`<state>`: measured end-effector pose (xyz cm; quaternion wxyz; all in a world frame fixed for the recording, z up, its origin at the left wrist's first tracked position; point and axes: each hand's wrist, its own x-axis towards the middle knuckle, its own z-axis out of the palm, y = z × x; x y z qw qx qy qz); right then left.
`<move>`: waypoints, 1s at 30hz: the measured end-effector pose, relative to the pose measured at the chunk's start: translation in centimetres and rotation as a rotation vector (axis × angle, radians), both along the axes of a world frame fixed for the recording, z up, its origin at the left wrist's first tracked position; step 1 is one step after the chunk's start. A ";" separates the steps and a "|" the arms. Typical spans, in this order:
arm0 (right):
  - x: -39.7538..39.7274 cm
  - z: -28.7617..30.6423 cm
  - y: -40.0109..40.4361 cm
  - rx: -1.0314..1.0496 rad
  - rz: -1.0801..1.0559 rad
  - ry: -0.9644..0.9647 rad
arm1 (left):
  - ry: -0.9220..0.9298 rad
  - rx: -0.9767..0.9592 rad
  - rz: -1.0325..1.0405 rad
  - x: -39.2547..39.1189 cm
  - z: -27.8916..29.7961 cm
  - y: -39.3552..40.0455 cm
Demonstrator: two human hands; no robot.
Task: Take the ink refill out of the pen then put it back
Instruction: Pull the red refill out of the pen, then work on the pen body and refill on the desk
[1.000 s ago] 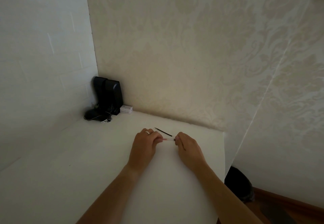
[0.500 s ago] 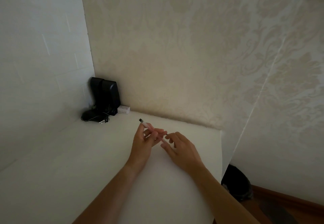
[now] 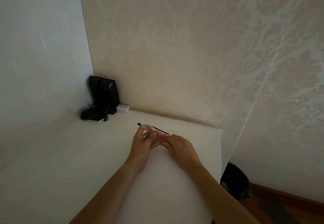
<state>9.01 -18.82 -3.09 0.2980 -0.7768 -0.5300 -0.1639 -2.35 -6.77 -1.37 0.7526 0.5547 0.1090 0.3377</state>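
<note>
Both hands meet over the far middle of the white surface [image 3: 87, 162], a little toward its right edge. The left hand [image 3: 142, 143] is curled with its fingers pinching the pen [image 3: 144, 127], a pale, clear barrel with a dark cap end that sticks out past the fingertips and points toward 10 o'clock, tilted up off the surface. The right hand [image 3: 180, 146] sits just beside it at 3 o'clock, knuckles up and fingers bent in toward the left hand's fingertips; whether it grips the near end of the pen or only touches it is hidden by the fingers. The ink refill [image 3: 160, 130], a thin dark rod, lies flat on the surface just beyond the two hands at 12 o'clock, slanting from upper left to lower right, its nearer end close to the right hand's knuckles. Far off at 10 o'clock, in the corner where the walls meet, stand black speakers [image 3: 105, 95] with a tangle of cable [image 3: 93, 116] in front and a small white box [image 3: 123, 108] beside them. A dark bin [image 3: 235, 180] sits on the floor past the surface's right edge at 4 o'clock.
</note>
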 end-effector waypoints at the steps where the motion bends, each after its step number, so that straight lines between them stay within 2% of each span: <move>1: 0.0 0.0 0.0 -0.004 0.003 0.002 | 0.003 0.001 -0.003 0.1 0.0 -0.1; 3: 0.0 -0.1 0.0 -0.029 -0.012 0.027 | -0.015 -0.030 0.018 0.1 -0.1 0.1; 6: 0.4 -0.2 -0.6 -0.017 -0.121 0.075 | -0.121 -0.321 0.206 -0.3 -0.3 2.3; 8: 0.2 0.1 -0.9 -0.016 -0.164 0.089 | -0.128 -0.353 0.258 -0.8 -0.4 3.5; 12: 0.1 0.7 -1.0 0.049 -0.251 0.071 | -0.028 -0.124 0.227 -0.6 -0.4 2.3; 15: 0.6 0.5 -1.1 0.159 -0.345 0.174 | 0.011 0.014 0.254 -0.4 -0.2 2.0; 17: 1.1 0.2 -0.9 0.124 -0.430 0.210 | 0.066 0.218 0.322 -0.4 -0.1 1.7; 20: 1.7 0.1 -0.5 0.098 -0.440 0.262 | 0.115 0.622 0.448 -0.1 -0.2 1.0; 24: 3.2 0.6 -0.1 0.111 -0.460 0.334 | 0.113 0.983 0.483 0.5 -0.6 1.1; 26: 3.8 0.7 0.4 0.084 -0.476 0.328 | 0.164 1.092 0.527 0.7 -0.9 1.2; 30: 5.0 0.5 1.7 0.022 -0.497 0.342 | 0.264 1.128 0.594 1.0 -1.2 1.3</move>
